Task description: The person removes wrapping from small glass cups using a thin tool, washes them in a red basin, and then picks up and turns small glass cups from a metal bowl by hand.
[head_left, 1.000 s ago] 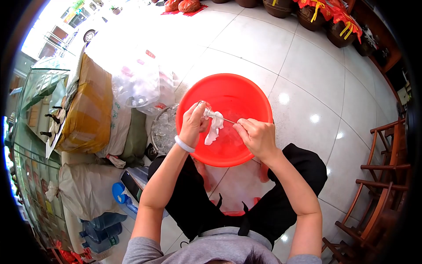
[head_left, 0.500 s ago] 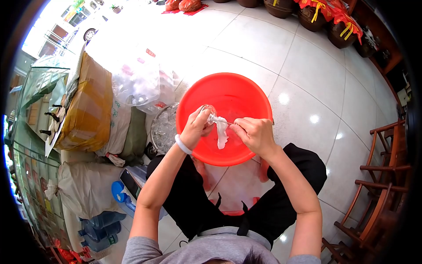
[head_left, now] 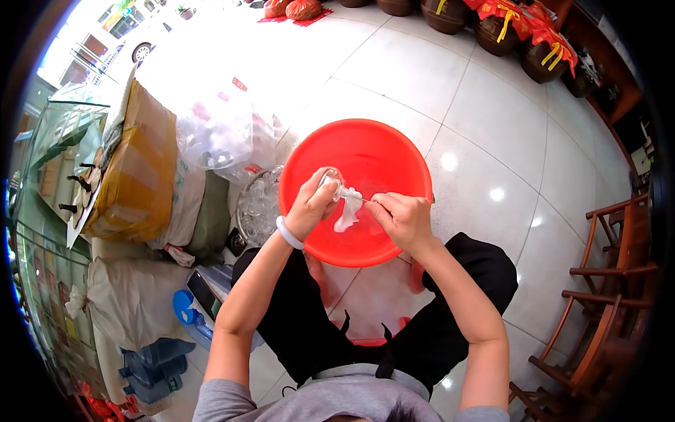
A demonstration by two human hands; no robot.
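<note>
Over the red basin (head_left: 355,247), the left hand (head_left: 311,202) is wrapped around a small clear vessel (head_left: 331,174); to its right, the right hand (head_left: 402,219) pinches a thin rod (head_left: 364,200). Between both hands hangs a white cloth-like piece (head_left: 348,214). The step seems to be working this piece with the rod, which, I judge, calls next for steady left grip and small right-hand motions. Both forearms reach forward, converging.
</note>
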